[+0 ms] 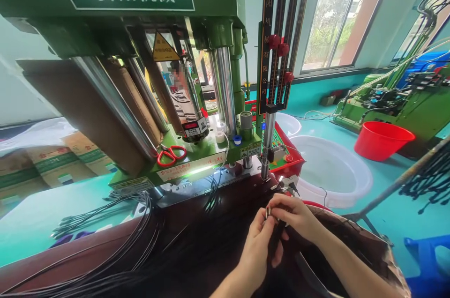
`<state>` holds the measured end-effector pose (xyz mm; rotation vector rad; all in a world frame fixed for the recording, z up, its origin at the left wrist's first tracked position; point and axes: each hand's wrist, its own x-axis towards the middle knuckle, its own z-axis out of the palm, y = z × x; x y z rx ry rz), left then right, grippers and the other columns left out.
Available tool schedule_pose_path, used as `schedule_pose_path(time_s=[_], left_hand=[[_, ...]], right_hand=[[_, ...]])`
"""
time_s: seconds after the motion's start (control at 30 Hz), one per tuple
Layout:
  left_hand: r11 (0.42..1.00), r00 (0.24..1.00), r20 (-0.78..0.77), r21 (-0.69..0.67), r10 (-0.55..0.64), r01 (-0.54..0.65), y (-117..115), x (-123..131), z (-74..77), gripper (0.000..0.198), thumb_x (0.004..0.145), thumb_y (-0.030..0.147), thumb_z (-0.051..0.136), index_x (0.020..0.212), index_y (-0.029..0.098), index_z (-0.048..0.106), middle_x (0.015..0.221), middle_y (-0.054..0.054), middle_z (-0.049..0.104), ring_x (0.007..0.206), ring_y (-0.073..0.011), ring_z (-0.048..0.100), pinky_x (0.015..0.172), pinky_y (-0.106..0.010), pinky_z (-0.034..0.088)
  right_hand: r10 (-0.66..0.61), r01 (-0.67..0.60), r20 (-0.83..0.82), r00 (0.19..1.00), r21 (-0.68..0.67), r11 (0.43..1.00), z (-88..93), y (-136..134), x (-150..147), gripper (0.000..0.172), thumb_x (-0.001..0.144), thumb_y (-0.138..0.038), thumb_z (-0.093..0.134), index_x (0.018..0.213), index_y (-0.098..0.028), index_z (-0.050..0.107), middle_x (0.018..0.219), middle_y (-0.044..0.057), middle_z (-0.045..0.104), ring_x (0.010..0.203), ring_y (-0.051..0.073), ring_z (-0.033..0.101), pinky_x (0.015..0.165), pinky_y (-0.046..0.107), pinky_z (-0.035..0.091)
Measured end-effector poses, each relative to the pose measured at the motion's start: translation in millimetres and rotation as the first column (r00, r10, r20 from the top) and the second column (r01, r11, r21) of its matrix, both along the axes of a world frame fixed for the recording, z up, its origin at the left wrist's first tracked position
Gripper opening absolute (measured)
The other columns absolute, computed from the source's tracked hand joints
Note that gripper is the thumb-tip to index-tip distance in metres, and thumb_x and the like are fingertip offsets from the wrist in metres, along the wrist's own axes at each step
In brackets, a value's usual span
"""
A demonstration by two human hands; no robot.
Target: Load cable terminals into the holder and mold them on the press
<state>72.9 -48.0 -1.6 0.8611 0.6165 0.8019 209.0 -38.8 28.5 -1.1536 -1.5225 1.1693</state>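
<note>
My left hand (pixel 258 246) and my right hand (pixel 293 216) meet low in the middle of the view, over a dark heap of black cables (pixel 197 256). Both are closed on a thin black cable with a small metal plug end (pixel 269 212) that sticks up between the fingertips. The left hand grips the cable's dark strand lower down; the right pinches near the metal tip. In front of them stands a green moulding machine (pixel 197 148) with shiny steel columns.
Red-handled scissors (pixel 171 155) lie on the machine's green bed. More black cables (pixel 105 211) fan out at the left. A white tub (pixel 333 171) and a red bucket (pixel 381 141) sit on the teal floor at right; cardboard boxes (pixel 52 162) stand at left.
</note>
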Motion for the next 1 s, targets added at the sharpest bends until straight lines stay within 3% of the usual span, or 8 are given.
schedule_pose_path(time_s=[0.1,0.23,0.37,0.43,0.57,0.67,0.87,1.0], left_hand=[[0.992,0.995,0.095,-0.127,-0.007,0.019,1.4,-3.1,0.0,0.028,0.084,0.046,0.044,0.087,0.019,0.042,0.070,0.001,0.057,0.037,-0.0047,0.044,0.027,-0.013,0.025],[0.980,0.991,0.120,-0.194,0.056,-0.032,7.5,-7.5,-1.6,0.025,0.076,0.039,0.058,0.084,0.019,0.047,0.067,0.004,0.047,0.048,-0.0066,0.047,0.030,-0.014,0.029],[0.985,0.985,0.022,-0.040,0.170,-0.169,11.0,-9.8,-6.8,0.018,0.075,0.031,0.062,0.077,0.017,0.051,0.066,0.004,0.041,0.054,-0.0061,0.043,0.036,-0.014,0.033],[0.971,0.972,-0.043,0.074,0.229,-0.226,10.7,-9.5,-10.3,0.019,0.076,0.032,0.061,0.072,0.016,0.052,0.071,0.003,0.038,0.053,-0.0047,0.040,0.036,-0.014,0.032],[0.940,0.945,-0.157,0.237,0.286,-0.246,9.6,-8.7,-15.8,0.026,0.076,0.038,0.058,0.066,0.015,0.053,0.086,0.001,0.035,0.045,0.0006,0.036,0.033,-0.016,0.029],[0.917,0.929,-0.216,0.332,0.300,-0.219,9.8,-9.2,-17.7,0.024,0.076,0.039,0.058,0.068,0.016,0.055,0.088,0.001,0.036,0.042,0.0013,0.034,0.033,-0.018,0.029],[0.797,0.868,-0.285,0.575,0.407,-0.185,8.4,-8.3,-12.2,0.015,0.076,0.028,0.059,0.065,0.018,0.059,0.083,-0.001,0.041,0.068,-0.0110,0.048,0.059,-0.023,0.042],[0.769,0.844,-0.329,0.623,0.423,-0.143,5.9,-5.6,-7.2,0.017,0.080,0.027,0.054,0.066,0.018,0.059,0.082,-0.002,0.041,0.072,-0.0134,0.047,0.065,-0.024,0.041]], right_hand=[[0.076,-0.086,-0.127,0.989,-0.074,0.994,-4.6,5.4,-3.1,0.016,0.081,-0.033,0.055,0.079,-0.018,0.060,0.062,-0.003,0.050,0.052,0.011,0.050,0.038,0.019,0.039],[0.028,-0.025,-0.067,0.997,0.054,0.998,-11.8,8.2,-5.2,0.013,0.081,-0.028,0.057,0.079,-0.018,0.064,0.071,-0.001,0.054,0.065,0.012,0.054,0.060,0.025,0.046],[-0.223,0.215,0.032,0.974,0.170,0.962,-18.9,-0.3,-8.5,0.015,0.081,-0.028,0.057,0.093,-0.023,0.065,0.106,0.005,0.054,0.100,0.020,0.052,0.087,0.032,0.041],[-0.290,0.271,0.060,0.955,0.214,0.938,-21.3,-6.3,-11.7,0.014,0.082,-0.029,0.057,0.093,-0.026,0.065,0.112,0.005,0.051,0.108,0.022,0.048,0.093,0.034,0.037],[-0.352,0.314,0.094,0.931,0.282,0.906,-21.5,-14.5,-17.0,0.005,0.079,-0.029,0.061,0.081,-0.026,0.065,0.098,0.003,0.052,0.101,0.020,0.049,0.088,0.031,0.039],[-0.350,0.320,0.095,0.932,0.241,0.916,-17.9,-17.8,-13.2,0.004,0.078,-0.027,0.063,0.076,-0.024,0.064,0.090,0.001,0.052,0.090,0.017,0.052,0.080,0.028,0.041],[-0.334,0.310,0.096,0.938,0.203,0.929,-9.2,-26.9,-1.3,0.011,0.074,-0.024,0.064,0.064,-0.020,0.062,0.073,0.000,0.053,0.069,0.015,0.052,0.064,0.027,0.040],[-0.494,0.422,0.196,0.847,0.317,0.849,-8.2,-32.5,-12.2,0.019,0.077,-0.018,0.057,0.058,-0.019,0.056,0.067,0.001,0.053,0.065,0.016,0.051,0.060,0.028,0.039]])
